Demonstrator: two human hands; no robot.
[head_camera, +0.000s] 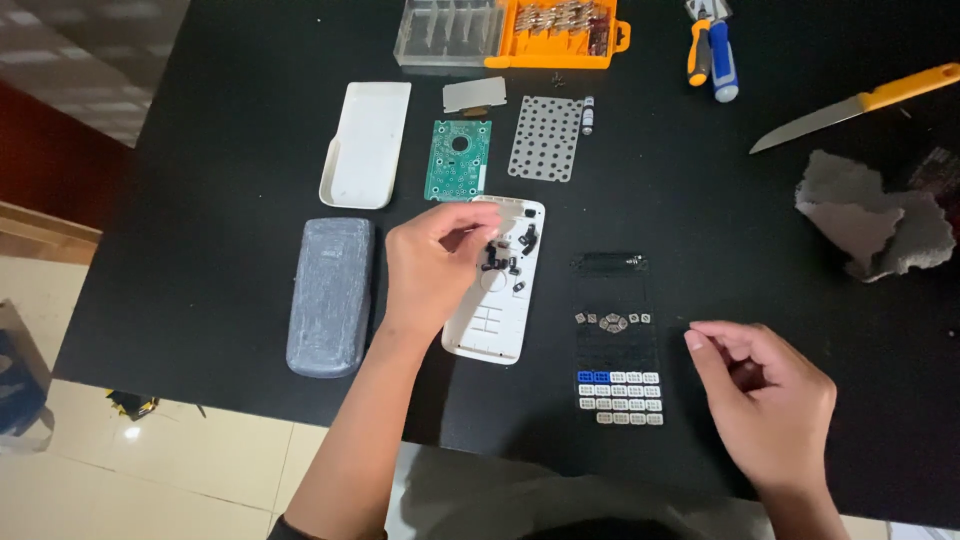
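My left hand (432, 266) hovers over a white calculator back shell (500, 310) with its fingertips pinched together above several small black keys (503, 258) lying in the shell; whether it holds one I cannot tell. My right hand (768, 395) rests loosely curled on the black table, right of a black calculator front panel (613, 290) that lies face down with grey, white and blue keys (618, 396) set in it. It holds nothing.
Behind lie a green circuit board (458, 160), a dotted rubber keypad sheet (546, 138), a white cover (366, 143), a grey slide case (330, 295), an orange bit box (556, 34), screwdrivers (711, 55), a knife (855, 105) and crumpled grey paper (875, 215).
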